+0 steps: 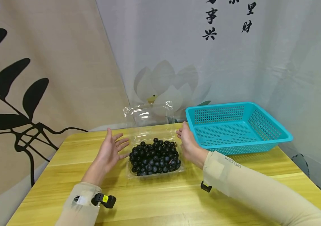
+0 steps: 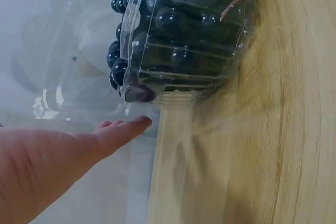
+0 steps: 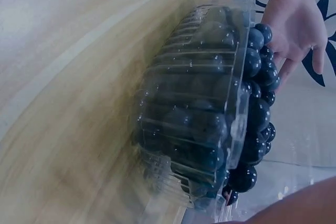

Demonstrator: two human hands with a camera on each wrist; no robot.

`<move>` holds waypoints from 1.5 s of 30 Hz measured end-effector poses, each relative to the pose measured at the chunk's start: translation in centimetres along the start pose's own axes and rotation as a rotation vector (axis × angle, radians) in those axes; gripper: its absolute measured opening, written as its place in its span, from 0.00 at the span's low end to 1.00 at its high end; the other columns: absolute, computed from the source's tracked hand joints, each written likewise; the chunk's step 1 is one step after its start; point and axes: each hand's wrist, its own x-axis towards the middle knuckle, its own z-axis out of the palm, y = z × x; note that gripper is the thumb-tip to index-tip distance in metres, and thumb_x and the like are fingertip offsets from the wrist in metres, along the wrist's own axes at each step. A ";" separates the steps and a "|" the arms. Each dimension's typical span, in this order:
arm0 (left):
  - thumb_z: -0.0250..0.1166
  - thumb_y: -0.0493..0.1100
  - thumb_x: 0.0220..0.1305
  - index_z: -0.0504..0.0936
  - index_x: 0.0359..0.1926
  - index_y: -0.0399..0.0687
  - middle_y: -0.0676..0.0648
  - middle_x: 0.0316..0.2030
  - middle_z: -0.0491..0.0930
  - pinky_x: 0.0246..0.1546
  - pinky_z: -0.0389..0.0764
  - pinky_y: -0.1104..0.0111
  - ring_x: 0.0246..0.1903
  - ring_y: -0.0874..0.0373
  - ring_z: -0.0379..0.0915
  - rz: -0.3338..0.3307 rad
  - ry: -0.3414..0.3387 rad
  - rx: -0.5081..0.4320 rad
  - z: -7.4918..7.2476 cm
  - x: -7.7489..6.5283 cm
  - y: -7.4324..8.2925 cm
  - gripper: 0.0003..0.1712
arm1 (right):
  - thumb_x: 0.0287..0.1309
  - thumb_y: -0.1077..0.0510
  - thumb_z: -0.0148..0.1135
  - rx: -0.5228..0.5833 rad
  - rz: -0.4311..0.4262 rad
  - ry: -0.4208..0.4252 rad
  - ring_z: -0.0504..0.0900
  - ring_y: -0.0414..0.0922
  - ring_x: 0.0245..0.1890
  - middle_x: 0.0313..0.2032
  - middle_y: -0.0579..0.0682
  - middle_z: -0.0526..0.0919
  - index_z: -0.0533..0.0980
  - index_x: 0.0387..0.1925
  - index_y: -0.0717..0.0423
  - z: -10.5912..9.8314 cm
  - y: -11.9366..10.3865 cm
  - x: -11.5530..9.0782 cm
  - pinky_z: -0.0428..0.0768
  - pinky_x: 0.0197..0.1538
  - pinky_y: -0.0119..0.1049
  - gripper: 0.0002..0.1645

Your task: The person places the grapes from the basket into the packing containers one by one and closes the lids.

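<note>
A clear plastic clamshell box (image 1: 154,175) sits on the wooden table with its lid (image 1: 149,122) standing up at the back. Dark grapes (image 1: 154,157) fill it and heap above its rim. On the box's left side is my left hand (image 1: 110,150), fingers spread, fingertips close to the box's edge. My right hand (image 1: 189,142) is at the right side, fingers fairly straight, between the box and a turquoise basket. The left wrist view shows the left hand (image 2: 58,156) near a corner of the box. Neither hand holds anything.
The turquoise perforated basket (image 1: 239,147) stands at the right rear of the table (image 1: 149,201), close beside my right hand. Behind the table hangs a pale curtain (image 1: 163,40) printed with leaves, a lotus and characters.
</note>
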 end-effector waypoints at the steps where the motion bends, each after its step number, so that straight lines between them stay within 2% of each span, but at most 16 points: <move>1: 0.24 0.81 0.73 0.30 0.87 0.46 0.34 0.86 0.37 0.84 0.44 0.34 0.86 0.37 0.36 0.000 0.002 0.008 0.0 -0.1 0.0 0.59 | 0.85 0.36 0.23 -0.005 -0.002 -0.001 0.50 0.56 0.86 0.84 0.58 0.56 0.47 0.84 0.64 0.0 0.0 0.0 0.42 0.88 0.59 0.45; 9: 0.24 0.85 0.69 0.36 0.87 0.49 0.35 0.86 0.43 0.83 0.49 0.34 0.86 0.37 0.38 -0.002 0.023 0.106 -0.2 -0.4 0.0 0.62 | 0.85 0.36 0.22 -0.031 -0.033 -0.014 0.50 0.55 0.86 0.84 0.56 0.58 0.49 0.85 0.61 -0.2 -0.7 -0.5 0.42 0.88 0.59 0.44; 13: 0.24 0.85 0.68 0.39 0.88 0.52 0.37 0.86 0.44 0.82 0.50 0.33 0.86 0.38 0.37 0.008 0.021 0.165 0.0 -1.1 0.3 0.61 | 0.85 0.36 0.22 -0.050 -0.046 -0.039 0.49 0.54 0.87 0.84 0.55 0.57 0.51 0.85 0.60 -0.1 -1.0 -1.2 0.42 0.88 0.60 0.44; 18: 0.22 0.85 0.68 0.44 0.88 0.53 0.37 0.86 0.45 0.82 0.50 0.33 0.86 0.39 0.38 0.038 0.024 0.243 0.6 -2.2 1.4 0.61 | 0.85 0.35 0.21 -0.093 -0.076 -0.078 0.48 0.55 0.87 0.86 0.56 0.53 0.52 0.85 0.57 0.1 -1.3 -2.4 0.43 0.88 0.62 0.43; 24: 0.22 0.85 0.68 0.44 0.88 0.52 0.39 0.86 0.45 0.82 0.51 0.33 0.86 0.40 0.38 0.069 0.015 0.343 1.1 -4.0 2.5 0.61 | 0.85 0.35 0.22 -0.131 -0.086 -0.125 0.46 0.54 0.87 0.87 0.56 0.49 0.49 0.86 0.55 -0.3 -1.8 -3.9 0.41 0.88 0.62 0.43; 29: 0.23 0.84 0.69 0.47 0.87 0.49 0.39 0.86 0.47 0.82 0.52 0.35 0.86 0.40 0.39 0.054 0.020 0.410 1.4 -5.7 2.9 0.61 | 0.85 0.36 0.22 -0.166 -0.073 -0.157 0.44 0.55 0.88 0.86 0.57 0.49 0.49 0.86 0.57 -0.9 -1.7 -5.5 0.41 0.88 0.61 0.43; 37: 0.23 0.81 0.73 0.46 0.87 0.44 0.36 0.86 0.45 0.83 0.53 0.38 0.86 0.38 0.35 -0.011 -0.006 0.507 1.9 -7.8 2.2 0.59 | 0.87 0.40 0.28 -0.237 -0.032 -0.201 0.40 0.57 0.88 0.87 0.60 0.46 0.45 0.86 0.59 -1.7 -0.9 -7.4 0.39 0.88 0.62 0.41; 45: 0.26 0.76 0.79 0.44 0.86 0.38 0.34 0.85 0.46 0.81 0.53 0.37 0.85 0.33 0.36 -0.028 -0.020 0.578 2.5 -8.5 0.9 0.55 | 0.86 0.45 0.31 -0.285 -0.025 -0.211 0.40 0.61 0.87 0.86 0.62 0.44 0.43 0.86 0.61 -2.0 0.5 -8.2 0.41 0.87 0.62 0.40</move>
